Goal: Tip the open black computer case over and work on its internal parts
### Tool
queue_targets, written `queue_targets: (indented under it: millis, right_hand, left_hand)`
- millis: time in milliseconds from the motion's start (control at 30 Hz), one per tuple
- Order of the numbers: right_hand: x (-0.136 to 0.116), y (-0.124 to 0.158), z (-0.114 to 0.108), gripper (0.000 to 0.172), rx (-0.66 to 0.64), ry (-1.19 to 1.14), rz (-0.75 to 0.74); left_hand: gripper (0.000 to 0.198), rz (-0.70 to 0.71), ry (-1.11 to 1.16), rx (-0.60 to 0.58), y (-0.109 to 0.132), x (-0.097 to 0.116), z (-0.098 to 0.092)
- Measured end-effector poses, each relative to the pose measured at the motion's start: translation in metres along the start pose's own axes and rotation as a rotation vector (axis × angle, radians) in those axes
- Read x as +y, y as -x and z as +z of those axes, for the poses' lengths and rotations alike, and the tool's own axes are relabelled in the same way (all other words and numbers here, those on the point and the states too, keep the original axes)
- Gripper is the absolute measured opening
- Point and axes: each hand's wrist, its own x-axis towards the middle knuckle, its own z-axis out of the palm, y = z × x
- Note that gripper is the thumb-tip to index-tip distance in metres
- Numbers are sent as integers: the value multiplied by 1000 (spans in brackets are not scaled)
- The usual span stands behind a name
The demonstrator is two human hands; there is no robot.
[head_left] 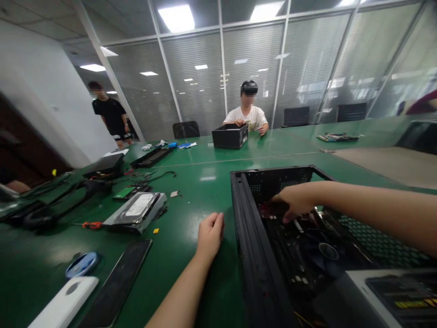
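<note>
An open black computer case (251, 218) lies on the green table at the right. Inside it are a dark motherboard with a round cooling fan (328, 250) and a grey power supply (362, 291). My right hand (298, 200) reaches into the far part of the case over the motherboard, fingers bent down and thumb lowered. Its fingertips are lost in shadow beside a reddish part (268, 209), and what they grip is hidden. Just left of the case wall, my left hand (210, 234) rests on the table in a loose fist, with no object showing in it.
Left of me lie a hard drive (138, 209), an orange-handled screwdriver (92, 225), a black phone-like slab (118, 282), a white device (64, 303) and a blue tape roll (82, 265). Across the table, a seated person wearing a headset handles a black box (229, 137). Another person (111, 114) stands far left.
</note>
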Motion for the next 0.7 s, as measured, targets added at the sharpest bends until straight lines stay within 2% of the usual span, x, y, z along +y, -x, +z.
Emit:
queue_targets:
  millis: [133,233,300,400,467,700]
  right_hand:
    - [-5,-8,8,86,55,76,8]
    - [-11,-14,10,82,75,135,48]
    - [-14,-15,11,71,100,161,22]
    - [-16,-13,7,39,119,202,-65]
    - [-16,-11,-1,27,120,234,-54]
    - [-10,-7,-24,30,208,276,80]
  left_hand:
    - [42,-22,24,-21,-1,-4,3]
    - [40,-21,15,-13,0,-1,3]
    - [40,-8,-7,-9,-1,2,3]
    - [39,8,-34,-4,-1,5,2]
    - [39,10,-38,-1,-2,5,2]
    - [38,-18,-10,-18,-2,7,4]
